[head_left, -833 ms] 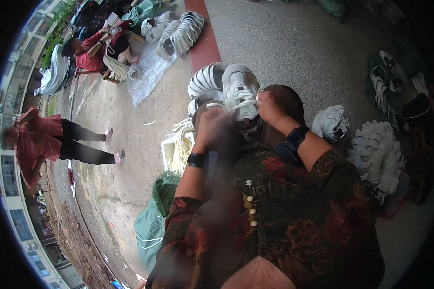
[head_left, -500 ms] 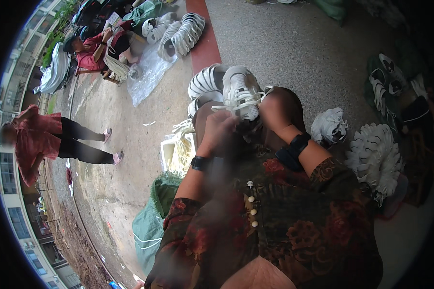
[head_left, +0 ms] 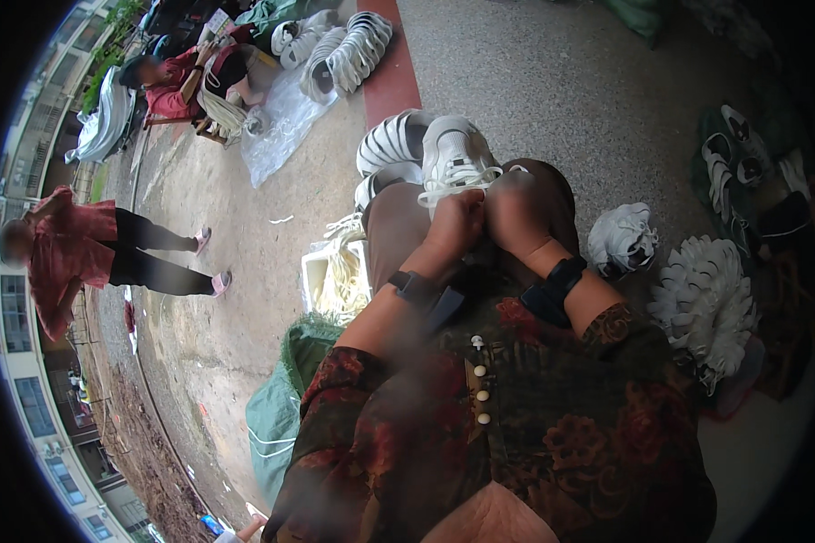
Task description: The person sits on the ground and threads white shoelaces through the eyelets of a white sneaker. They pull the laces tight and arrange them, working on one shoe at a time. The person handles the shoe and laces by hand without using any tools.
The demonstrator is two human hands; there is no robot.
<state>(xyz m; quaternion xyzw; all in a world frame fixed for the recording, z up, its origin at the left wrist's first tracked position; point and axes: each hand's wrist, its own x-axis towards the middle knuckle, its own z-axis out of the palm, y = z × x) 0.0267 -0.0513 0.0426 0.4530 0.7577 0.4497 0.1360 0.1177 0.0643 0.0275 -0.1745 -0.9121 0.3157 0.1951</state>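
A white sneaker (head_left: 450, 147) rests between my knees, its toe pointing away from me. White shoelaces (head_left: 459, 185) run across its upper and up to my hands. My left hand (head_left: 457, 223) is closed at the near end of the shoe, fingers curled on the lace. Close beside it, my right hand (head_left: 516, 215) is also closed, with a bit of lace rising above its fingers; that hand is partly blurred. The shoe's heel end is hidden behind both hands.
Nested white shoe uppers (head_left: 391, 145) lie beyond my left knee. A white box of laces (head_left: 335, 276) and a green sack (head_left: 276, 421) are at my left. White bundles (head_left: 706, 303) lie at right. One person (head_left: 72, 235) stands left; another (head_left: 177, 86) sits farther off.
My left hand has moved right, from the shoe's left side to beside my right hand. The lace it held out to the left is now drawn in across the shoe.
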